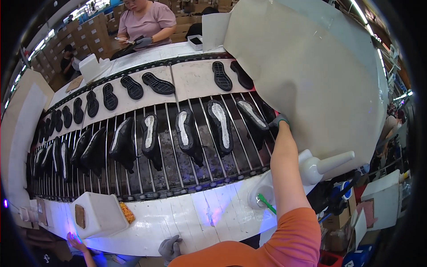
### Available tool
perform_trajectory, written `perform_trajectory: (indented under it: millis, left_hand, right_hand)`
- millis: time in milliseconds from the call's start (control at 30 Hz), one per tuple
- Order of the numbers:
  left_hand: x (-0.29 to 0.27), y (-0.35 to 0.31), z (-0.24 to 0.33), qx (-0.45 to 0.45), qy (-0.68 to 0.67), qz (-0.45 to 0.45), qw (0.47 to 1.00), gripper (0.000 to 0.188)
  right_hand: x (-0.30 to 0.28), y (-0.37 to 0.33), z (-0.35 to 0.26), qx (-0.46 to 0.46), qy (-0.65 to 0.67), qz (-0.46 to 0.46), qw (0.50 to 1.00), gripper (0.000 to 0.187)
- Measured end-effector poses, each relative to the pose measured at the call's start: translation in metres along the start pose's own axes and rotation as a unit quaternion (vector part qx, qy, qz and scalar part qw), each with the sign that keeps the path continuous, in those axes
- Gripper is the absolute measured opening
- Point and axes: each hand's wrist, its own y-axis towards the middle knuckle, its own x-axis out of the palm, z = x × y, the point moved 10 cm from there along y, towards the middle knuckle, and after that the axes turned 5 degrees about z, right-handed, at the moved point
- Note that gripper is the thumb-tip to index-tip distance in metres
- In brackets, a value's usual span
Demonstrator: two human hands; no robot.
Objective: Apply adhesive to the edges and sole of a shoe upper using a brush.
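Brown cartons [95, 26] stack far beyond your fingers, while your gloved right hand [278, 122] closes on a black upturned shoe [270, 116] and your left hand [171, 247] rests loosely curled on the white ledge [195, 218].

- Across the belt from me a person in a pink top [149, 20] works at the far bench.
- A row of loose black soles [133, 86] lies on the pale strip beyond the rods.
- A white tub [98, 214] sits on the near white ledge [178, 222], left of me.
- A small white cup with a green brush [263, 200] stands on that ledge.
- A white shoe last [322, 165] sticks out at my right.
- Stacked cardboard boxes [89, 33] line the far left wall.
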Motion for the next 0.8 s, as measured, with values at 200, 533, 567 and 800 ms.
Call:
perform_trajectory:
  millis: [200, 533, 567, 800]
  left_hand:
    - [0.000, 0.004, 0.011, 0.007, 0.021, 0.009, 1.000, 0.021]
    - [-0.001, 0.003, 0.028, 0.062, 0.029, 0.009, 0.998, 0.019]
    - [-0.002, 0.000, 0.026, 0.062, 0.021, 0.007, 0.998, 0.020]
    - [-0.004, -0.009, 0.022, 0.073, 0.051, 0.005, 0.996, 0.018]
  right_hand:
    - [-0.048, -0.083, -0.037, 0.059, 0.074, 0.046, 0.994, 0.088]
    - [-0.074, -0.126, -0.081, -0.029, 0.103, 0.162, 0.981, 0.064]
    - [-0.080, -0.140, -0.089, -0.057, 0.037, 0.146, 0.987, 0.061]
    - [-0.142, -0.243, -0.122, -0.028, -0.026, 0.228, 0.973, 0.047]
